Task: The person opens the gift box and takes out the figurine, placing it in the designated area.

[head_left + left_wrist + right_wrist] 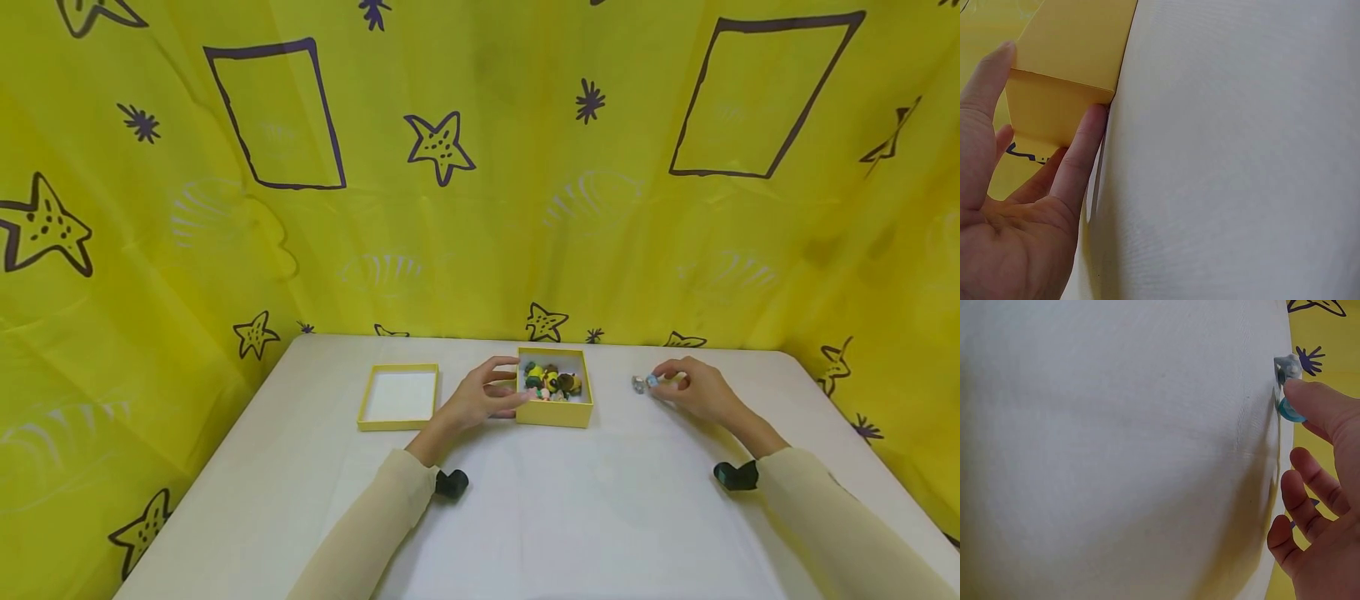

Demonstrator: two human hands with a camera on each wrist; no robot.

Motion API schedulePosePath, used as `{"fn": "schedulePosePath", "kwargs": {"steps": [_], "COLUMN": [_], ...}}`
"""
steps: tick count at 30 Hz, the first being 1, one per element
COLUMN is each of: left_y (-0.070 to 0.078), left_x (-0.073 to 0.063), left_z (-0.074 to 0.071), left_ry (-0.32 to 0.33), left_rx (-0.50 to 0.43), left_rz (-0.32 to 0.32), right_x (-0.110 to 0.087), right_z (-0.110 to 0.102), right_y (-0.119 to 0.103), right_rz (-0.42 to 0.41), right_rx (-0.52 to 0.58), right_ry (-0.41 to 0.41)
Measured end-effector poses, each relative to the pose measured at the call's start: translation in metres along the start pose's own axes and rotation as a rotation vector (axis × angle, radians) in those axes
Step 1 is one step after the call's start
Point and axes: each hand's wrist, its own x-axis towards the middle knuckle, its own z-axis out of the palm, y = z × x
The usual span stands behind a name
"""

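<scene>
A small yellow box (555, 414) stands open at the table's middle, holding several small colourful figurines (552, 380). My left hand (477, 397) rests against its left side, with the thumb at the near left corner of the rim. In the left wrist view, fairly straight fingers touch the box wall (1063, 47). To the right of the box, my right hand (699, 389) pinches a small blue trinket (652, 381) between thumb and index finger. Right beside it is a small greyish trinket (638, 384). The thumb partly hides the blue one in the right wrist view.
A shallow yellow lid (397, 425) lies left of the box, white inside facing up. The table (570, 517) has a white cover. A yellow curtain (495, 250) with dark star drawings hangs behind it and on both sides.
</scene>
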Motion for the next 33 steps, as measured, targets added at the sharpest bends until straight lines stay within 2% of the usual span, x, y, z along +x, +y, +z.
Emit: {"fn": "schedulePosePath", "kwargs": {"steps": [16, 25, 33], "left_y": [0.0011, 0.0012, 0.0023], "left_x": [-0.0012, -0.0012, -0.0022], "left_z": [0.0012, 0.0011, 0.0008], "left_ry": [0.001, 0.010, 0.005], "left_rx": [-0.012, 0.013, 0.016], "left_rz": [0.001, 0.002, 0.001], "right_x": [0.0007, 0.0005, 0.0005], "right_z": [0.0034, 0.0034, 0.0035], "right_y": [-0.0020, -0.0015, 0.0015], "right_rz": [0.013, 0.017, -0.006], "right_rx": [0.014, 0.014, 0.003], "right_ry": [0.001, 0.003, -0.004]}}
